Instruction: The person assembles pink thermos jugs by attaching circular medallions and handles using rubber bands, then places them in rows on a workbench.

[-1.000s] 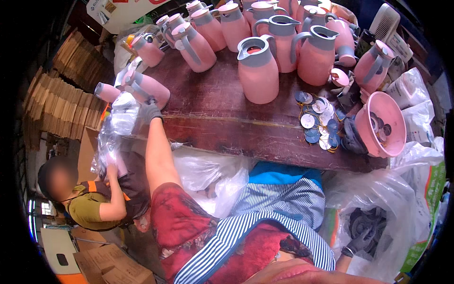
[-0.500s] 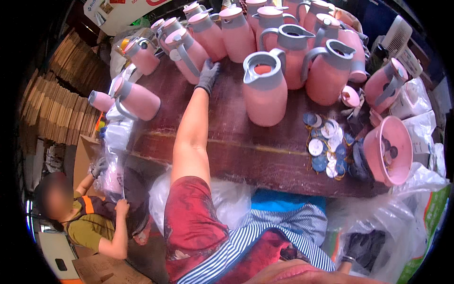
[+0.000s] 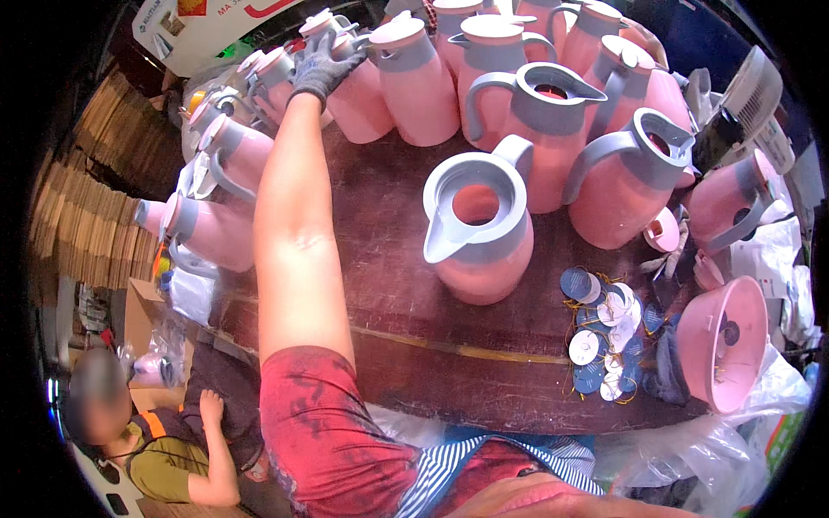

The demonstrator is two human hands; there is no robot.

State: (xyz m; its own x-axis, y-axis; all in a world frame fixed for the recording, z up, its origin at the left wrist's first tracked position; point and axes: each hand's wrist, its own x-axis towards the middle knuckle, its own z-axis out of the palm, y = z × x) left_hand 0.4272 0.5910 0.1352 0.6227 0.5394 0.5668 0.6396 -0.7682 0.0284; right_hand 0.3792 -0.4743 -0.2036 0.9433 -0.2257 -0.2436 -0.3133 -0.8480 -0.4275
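My left hand [image 3: 324, 71], in a dark grey glove, reaches across the table to the back row. Its fingers are spread over the upper part of a pink jug [image 3: 361, 102] with a grey collar; whether they grip it is unclear. A pink-lidded jug [image 3: 414, 91] stands just right of that one. Nearer to me, a lidless pink jug [image 3: 484, 268] with a grey spout shows its open mouth. Two more lidless jugs, a front one [image 3: 613, 203] and one behind it [image 3: 544, 155], stand to its right. My right hand does not show.
Round blue and white tags [image 3: 604, 332] with strings lie at the table's right, beside a pink basin [image 3: 695, 345]. Several jugs [image 3: 220, 233] line the left edge. A co-worker [image 3: 168, 457] is at lower left, near stacked cardboard [image 3: 86, 216]. Clear plastic [image 3: 691, 457] hangs at lower right.
My left hand has gone from low beside a jug up to the top of a jug in the back row. My right hand, earlier at the lower-right plastic, has left the view. The view has shifted.
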